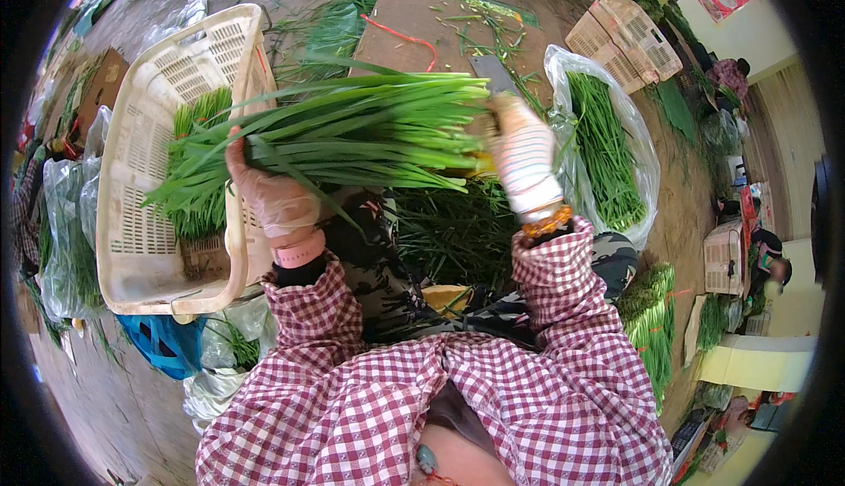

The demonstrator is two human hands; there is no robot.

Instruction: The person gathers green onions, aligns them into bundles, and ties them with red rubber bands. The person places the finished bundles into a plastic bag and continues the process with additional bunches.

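Observation:
A large loose bunch of Chinese chives point(370, 123) lies sideways in front of me, pale cut ends to the right, leaf tips over a plastic crate. My left hand point(274, 199), in a thin clear glove, grips the leafy part from below, thumb up. At the cut ends is my right hand point(525, 149), in a striped glove and blurred; its fingers are partly hidden, so whether it grips the stems is unclear. A flat dark metal blade point(495, 75) shows just beyond its fingers, over the board. A red tie point(403, 37) lies on the brown board point(396, 10).
The white plastic crate point(237, 255) at left holds chives. At right stands a clear plastic bag point(650, 175) of chives, with a beige crate point(624, 43) behind it. Dark green leaves point(455, 228) lie between my knees. Tied bundles point(650, 327) stand at lower right. Other people are at far right.

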